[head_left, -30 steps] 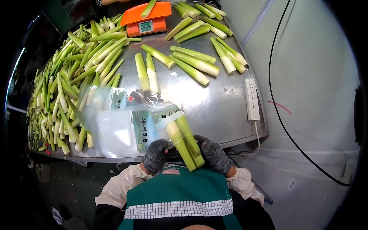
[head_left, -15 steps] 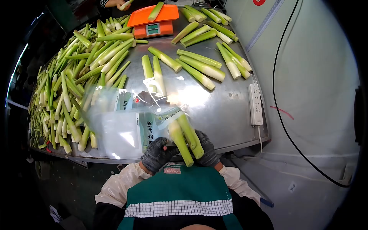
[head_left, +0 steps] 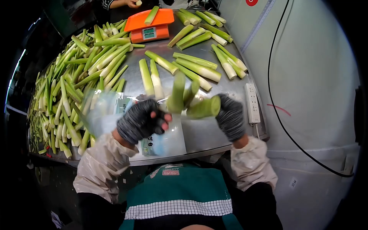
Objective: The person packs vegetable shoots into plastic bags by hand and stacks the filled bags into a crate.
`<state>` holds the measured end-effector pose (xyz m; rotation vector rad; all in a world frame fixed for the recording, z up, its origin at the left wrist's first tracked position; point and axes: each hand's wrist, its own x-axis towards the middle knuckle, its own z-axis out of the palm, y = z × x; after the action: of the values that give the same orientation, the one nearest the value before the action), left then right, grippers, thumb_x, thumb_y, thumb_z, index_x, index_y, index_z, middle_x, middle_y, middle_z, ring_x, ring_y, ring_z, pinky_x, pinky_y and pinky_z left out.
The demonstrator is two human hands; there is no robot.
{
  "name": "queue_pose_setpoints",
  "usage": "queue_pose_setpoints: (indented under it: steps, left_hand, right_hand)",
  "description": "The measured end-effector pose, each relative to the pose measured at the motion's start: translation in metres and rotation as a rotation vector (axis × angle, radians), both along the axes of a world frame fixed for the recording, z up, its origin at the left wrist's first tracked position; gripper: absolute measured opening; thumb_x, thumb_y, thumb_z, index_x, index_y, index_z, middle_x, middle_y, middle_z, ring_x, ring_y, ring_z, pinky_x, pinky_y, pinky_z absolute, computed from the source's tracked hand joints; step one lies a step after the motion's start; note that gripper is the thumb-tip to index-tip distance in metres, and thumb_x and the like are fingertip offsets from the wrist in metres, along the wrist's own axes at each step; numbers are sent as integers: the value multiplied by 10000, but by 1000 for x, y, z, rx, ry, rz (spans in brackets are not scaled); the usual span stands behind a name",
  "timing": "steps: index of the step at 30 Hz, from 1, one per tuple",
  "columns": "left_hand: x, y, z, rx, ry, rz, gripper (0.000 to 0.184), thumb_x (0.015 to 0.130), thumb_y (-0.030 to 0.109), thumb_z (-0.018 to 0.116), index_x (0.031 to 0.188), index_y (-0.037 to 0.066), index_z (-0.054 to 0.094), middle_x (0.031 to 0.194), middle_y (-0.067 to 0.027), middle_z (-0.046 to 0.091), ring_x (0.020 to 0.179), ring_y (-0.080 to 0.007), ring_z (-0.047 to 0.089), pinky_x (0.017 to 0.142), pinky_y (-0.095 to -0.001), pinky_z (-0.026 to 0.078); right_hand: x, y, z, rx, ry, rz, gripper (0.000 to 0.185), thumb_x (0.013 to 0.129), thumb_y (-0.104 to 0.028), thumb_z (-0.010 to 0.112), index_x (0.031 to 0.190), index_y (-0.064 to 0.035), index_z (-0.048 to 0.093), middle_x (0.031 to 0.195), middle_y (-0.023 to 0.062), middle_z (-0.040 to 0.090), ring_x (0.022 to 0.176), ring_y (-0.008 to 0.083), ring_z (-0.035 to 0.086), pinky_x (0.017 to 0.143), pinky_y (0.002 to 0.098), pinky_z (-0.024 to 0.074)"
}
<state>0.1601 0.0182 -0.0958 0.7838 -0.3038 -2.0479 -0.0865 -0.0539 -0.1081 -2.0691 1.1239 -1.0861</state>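
Several thick green water bamboo shoots (head_left: 204, 107) hang blurred between my hands, cut ends towards me. My right hand (head_left: 230, 117), in a grey glove, is closed on the right-hand shoot. My left hand (head_left: 142, 119), gloved with bare fingertips showing, has its fingers curled beside the left end of the bunch; what it holds, if anything, is unclear. Beneath and behind it lies a clear printed plastic bag (head_left: 172, 142) near the table edge. Another clear bag (head_left: 122, 102) shows behind my left hand. Two pale shoots (head_left: 156, 78) lie just beyond the bags.
A big heap of shoots (head_left: 63, 103) covers the table's left side. An orange scale (head_left: 149, 32) bearing one shoot stands at the back, with another person's hand (head_left: 133, 3) beyond it. Sorted shoots (head_left: 199, 69) lie right of centre. A power strip (head_left: 252, 103) lines the right edge.
Both hands have risen from the table's front edge and moved apart. The shoots have been lifted and turned, cut ends now towards me. The front bag lies lower, partly behind my left hand.
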Motion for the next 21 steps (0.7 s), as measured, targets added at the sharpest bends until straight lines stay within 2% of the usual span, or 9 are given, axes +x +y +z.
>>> queue_pose_setpoints:
  steps: [4,8,10,11,12,16,18,20,21]
  left_hand:
    - [-10,-19,71,-150,-253,180,211,805,191,481,617,107,440,654,-63,532,458,-112,496,395,-235,403]
    - [-13,-38,77,-122,18,133,253,844,221,430,614,116,435,673,-24,515,439,-66,442,381,-187,360]
    - [-14,-39,85,-255,3,60,246,848,216,422,623,118,426,660,-9,496,452,-61,434,380,-184,350]
    - [-34,-34,82,-344,-235,269,230,847,213,420,636,121,422,654,-4,481,451,-58,419,370,-186,337]
    - [-31,-57,68,-6,19,233,212,836,211,433,644,123,421,648,0,475,430,-53,394,353,-190,323]
    - [-24,-63,64,-119,47,245,180,789,138,407,611,121,411,659,14,494,409,-41,405,348,-190,312]
    - [-22,-75,58,17,179,180,189,790,144,406,603,123,411,653,19,492,391,-40,396,340,-183,299]
    - [-26,-70,63,-61,248,123,226,820,192,411,607,113,411,665,12,501,381,-45,391,336,-176,290]
    - [-29,-65,72,-135,246,116,236,826,207,413,610,113,412,640,13,495,383,-46,391,334,-174,285]
  right_hand:
    - [-1,-4,84,-86,162,-32,82,757,-84,535,742,-10,568,632,183,548,601,322,558,551,342,453]
    - [-7,-30,103,-164,270,-23,99,746,-103,522,713,-21,568,652,180,558,615,325,554,572,357,451]
    - [-9,-37,105,-278,369,-8,107,721,-119,526,703,-21,566,670,169,558,643,323,547,602,378,443]
    - [-9,-46,95,-402,468,10,118,707,-132,529,697,-20,564,679,164,558,659,322,544,623,393,437]
    - [-4,-59,85,-345,535,18,135,698,-160,535,717,-34,580,696,159,569,669,322,550,642,400,437]
    - [-19,-57,95,-108,380,-108,147,714,-163,533,748,-35,596,710,158,579,683,319,556,651,383,445]
    - [-22,-57,94,-27,293,-107,154,721,-167,531,753,-32,599,709,159,581,681,321,558,650,380,448]
    - [-27,-64,103,-57,405,-89,139,735,-135,519,743,-16,590,683,161,575,650,314,565,620,363,457]
    - [-33,-60,113,-268,413,-51,111,729,-110,527,739,-19,591,657,153,575,610,292,568,585,334,464]
